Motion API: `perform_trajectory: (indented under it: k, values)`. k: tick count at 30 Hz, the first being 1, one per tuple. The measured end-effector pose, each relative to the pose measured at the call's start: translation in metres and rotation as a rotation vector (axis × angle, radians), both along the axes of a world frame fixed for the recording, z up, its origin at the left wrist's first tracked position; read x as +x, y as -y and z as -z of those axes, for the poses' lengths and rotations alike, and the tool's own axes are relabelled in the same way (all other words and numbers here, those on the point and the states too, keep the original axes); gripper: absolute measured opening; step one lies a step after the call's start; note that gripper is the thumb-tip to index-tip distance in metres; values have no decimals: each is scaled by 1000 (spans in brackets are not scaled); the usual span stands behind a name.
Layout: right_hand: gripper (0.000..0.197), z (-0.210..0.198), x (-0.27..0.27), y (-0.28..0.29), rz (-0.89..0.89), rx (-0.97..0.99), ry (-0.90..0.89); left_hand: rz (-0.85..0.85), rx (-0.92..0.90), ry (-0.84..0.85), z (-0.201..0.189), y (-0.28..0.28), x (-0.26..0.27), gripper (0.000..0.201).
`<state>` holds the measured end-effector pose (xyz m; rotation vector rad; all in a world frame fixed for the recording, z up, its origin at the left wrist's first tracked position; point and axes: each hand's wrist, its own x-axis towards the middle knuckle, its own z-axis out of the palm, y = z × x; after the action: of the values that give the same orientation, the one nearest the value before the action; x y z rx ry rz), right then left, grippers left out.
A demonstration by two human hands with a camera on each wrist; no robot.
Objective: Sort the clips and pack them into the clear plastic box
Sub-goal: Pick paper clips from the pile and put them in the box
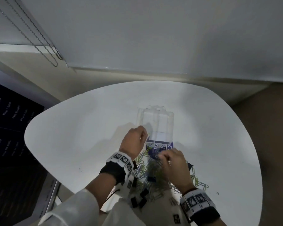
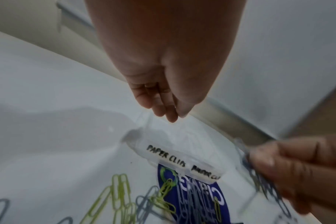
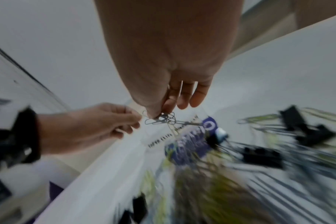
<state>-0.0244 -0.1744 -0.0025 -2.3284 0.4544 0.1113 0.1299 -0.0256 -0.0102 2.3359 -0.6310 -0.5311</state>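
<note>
The clear plastic box [image 1: 155, 123] lies open on the white table [image 1: 82, 131]; white "PAPER CLIPS" labels [image 2: 166, 156] run along its near wall. My left hand [image 1: 145, 135] pinches the box's near left edge between thumb and curled fingers [image 2: 163, 109]. My right hand [image 1: 162, 156] hovers just in front of the box and pinches a tangled bunch of grey paper clips [image 3: 161, 119]. The same bunch [image 2: 267, 186] shows blurred in the left wrist view. A loose pile of green and grey paper clips [image 1: 155, 175] lies below both hands.
A blue printed card [image 1: 161, 148] sits under the box's near end. Black binder clips [image 1: 138, 200] lie at the table's near edge and others [image 3: 263, 154] right of the pile. A wall runs behind the table, with a dark sign [image 1: 8, 144] at left.
</note>
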Motion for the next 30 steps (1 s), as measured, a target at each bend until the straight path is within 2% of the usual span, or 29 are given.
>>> perform_trajectory:
  k: [3,5,10,13,16,17,19,20,21,23,24,28,30]
  values:
    - [14,-9,47,0,75,84,71,-45,15,-36,5,-5,3,17]
    - [13,-9,80,-1,135,137,76,-43,32,-1,4,-15,-5,18]
    - [17,9,118,-4,169,241,-70,-29,82,-54,21,-47,-37,11]
    - [31,13,106,0,156,199,-112,23,125,-73,34,-53,-50,10]
    - [11,9,68,7,140,162,-6,154,182,-21,39,-47,-56,22]
    - [5,10,52,9,85,114,2,200,208,15,40,-44,-58,29]
    - [11,15,19,11,-76,-37,-86,264,275,66,41,-38,-61,38]
    - [7,19,4,10,-136,-117,-142,279,303,81,40,-36,-62,40]
    - [8,25,-8,10,-181,-181,-191,288,319,92,41,-34,-62,38]
    - [26,40,-28,8,-236,-247,-243,308,352,104,43,-30,-63,29]
    - [29,45,-34,5,-245,-271,-251,319,372,109,43,-29,-64,24]
    - [8,50,-35,-8,-232,-305,-218,327,388,83,45,-26,-68,15]
    - [14,53,-34,-11,-184,-275,-236,241,306,16,43,-27,-68,11]
